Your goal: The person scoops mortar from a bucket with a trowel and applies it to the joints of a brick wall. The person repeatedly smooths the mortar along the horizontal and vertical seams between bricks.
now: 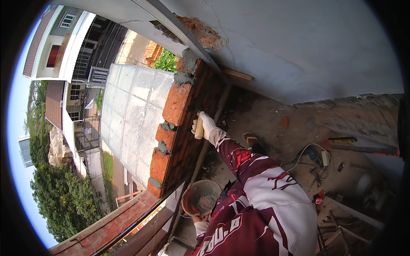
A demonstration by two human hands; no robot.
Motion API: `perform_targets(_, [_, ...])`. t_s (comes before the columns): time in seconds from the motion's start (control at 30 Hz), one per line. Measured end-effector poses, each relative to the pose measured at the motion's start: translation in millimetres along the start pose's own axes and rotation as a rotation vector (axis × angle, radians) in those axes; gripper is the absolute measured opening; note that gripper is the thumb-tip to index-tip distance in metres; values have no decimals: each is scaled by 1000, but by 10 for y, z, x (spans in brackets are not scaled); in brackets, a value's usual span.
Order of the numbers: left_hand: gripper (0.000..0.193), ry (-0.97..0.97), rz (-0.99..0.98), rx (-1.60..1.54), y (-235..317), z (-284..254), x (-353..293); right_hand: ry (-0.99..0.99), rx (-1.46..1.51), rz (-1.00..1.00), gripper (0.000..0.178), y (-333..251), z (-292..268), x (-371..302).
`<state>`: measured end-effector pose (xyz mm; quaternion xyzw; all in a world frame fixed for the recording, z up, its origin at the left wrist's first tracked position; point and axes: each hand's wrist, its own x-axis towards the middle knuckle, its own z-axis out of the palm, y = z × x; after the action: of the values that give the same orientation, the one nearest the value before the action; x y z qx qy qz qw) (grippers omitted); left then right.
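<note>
My right hand, in a white glove, reaches to the brick wall and is closed round the pale wooden handle of a tool. The tool's working end cannot be made out against the dark wall face. Along the wall's top lie orange bricks with grey mortar in patches between and on them. Low in the view, my left hand grips the near rim of a round bucket, partly hidden by my sleeve. Some greyish wet mix lies in the bucket.
A metal straightedge slants down to the wall's far end beside a grey plastered wall. Cables, a power tool, a level and wood scraps litter the floor at right. Beyond the bricks, a translucent roof lies outside.
</note>
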<state>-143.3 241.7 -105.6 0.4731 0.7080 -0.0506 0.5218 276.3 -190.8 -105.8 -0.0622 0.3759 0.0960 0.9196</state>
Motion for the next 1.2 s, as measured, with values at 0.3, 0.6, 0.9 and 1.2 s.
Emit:
perform_targets(0.3, [29, -125, 121, -47, -77, 205, -750, 119, 251, -36, 37, -559, -320, 535])
perform_targets(0.6, [13, -156, 20, -138, 53, 343, -921, 11, 102, -106, 45, -536, 67, 477])
perform_targets(0.9, [19, -195, 358, 296, -219, 284, -471, 76, -247, -70, 35, -17, 53, -383])
perform_targets(1.2, [32, -280, 98, -236, 16, 584, -501, 80, -214, -155, 39, -408, 328, 57])
